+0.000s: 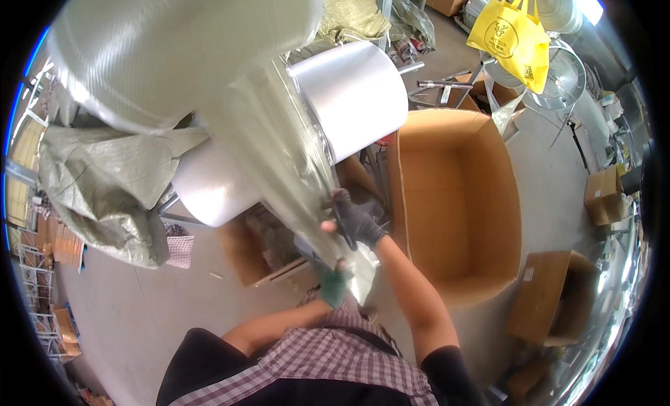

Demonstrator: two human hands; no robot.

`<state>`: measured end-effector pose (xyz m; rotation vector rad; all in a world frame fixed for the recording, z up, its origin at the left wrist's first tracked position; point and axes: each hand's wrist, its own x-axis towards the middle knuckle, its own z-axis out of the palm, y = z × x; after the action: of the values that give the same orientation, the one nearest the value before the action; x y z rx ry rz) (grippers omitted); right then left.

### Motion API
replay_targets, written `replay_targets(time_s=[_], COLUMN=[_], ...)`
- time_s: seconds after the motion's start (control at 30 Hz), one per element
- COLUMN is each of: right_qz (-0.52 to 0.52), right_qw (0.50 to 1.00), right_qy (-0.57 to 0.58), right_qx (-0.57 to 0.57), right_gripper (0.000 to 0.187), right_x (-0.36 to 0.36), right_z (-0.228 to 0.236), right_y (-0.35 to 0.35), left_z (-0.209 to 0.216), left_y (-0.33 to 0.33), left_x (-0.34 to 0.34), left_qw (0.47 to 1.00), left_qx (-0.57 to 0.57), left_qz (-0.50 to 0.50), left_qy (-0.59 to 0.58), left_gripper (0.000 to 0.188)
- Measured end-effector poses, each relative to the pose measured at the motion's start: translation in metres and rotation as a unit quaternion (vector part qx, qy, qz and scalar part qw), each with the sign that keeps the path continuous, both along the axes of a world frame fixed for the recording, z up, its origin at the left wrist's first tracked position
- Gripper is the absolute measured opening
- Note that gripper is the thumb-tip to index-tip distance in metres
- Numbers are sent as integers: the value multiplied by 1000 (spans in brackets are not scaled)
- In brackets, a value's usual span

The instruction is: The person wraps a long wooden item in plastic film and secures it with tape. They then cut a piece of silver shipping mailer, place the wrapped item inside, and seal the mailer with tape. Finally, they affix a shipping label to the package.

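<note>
A long strip of grey-green woven plastic fabric hangs from the big pale roll toward my body. Low on the strip, my left hand in a green glove is closed on its end, thumb uppermost. My right hand, in a dark grey glove, is closed at the strip's right edge, just above the left one. Something dark and narrow shows by its fingers, too blurred to name. Behind the strip lies a shiny silver-white cylinder, with another white rounded surface left of it.
A tall open cardboard box stands right of my hands. Beneath the strip is a lower box. Crumpled woven sheeting drapes at left. Farther right are a brown carton, a yellow bag and a standing fan.
</note>
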<state>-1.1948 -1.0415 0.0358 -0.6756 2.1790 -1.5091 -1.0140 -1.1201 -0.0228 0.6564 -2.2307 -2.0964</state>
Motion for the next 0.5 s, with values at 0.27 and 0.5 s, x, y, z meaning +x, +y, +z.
replay_targets(time_s=[0.27,0.5], right_qz=[-169,-243], right_qw=[962,922], right_qy=[142,163], right_qx=[159,255], right_gripper=[31,27], right_x=[151,262], right_z=[26,48], right_y=[74,182], left_z=[144,230], left_y=[15,-22], left_x=[14,-62], left_qw=[574,466], left_qx=[-379,-675], left_qz=[-722,-496], left_qy=[-73,284], left_gripper=[37,122])
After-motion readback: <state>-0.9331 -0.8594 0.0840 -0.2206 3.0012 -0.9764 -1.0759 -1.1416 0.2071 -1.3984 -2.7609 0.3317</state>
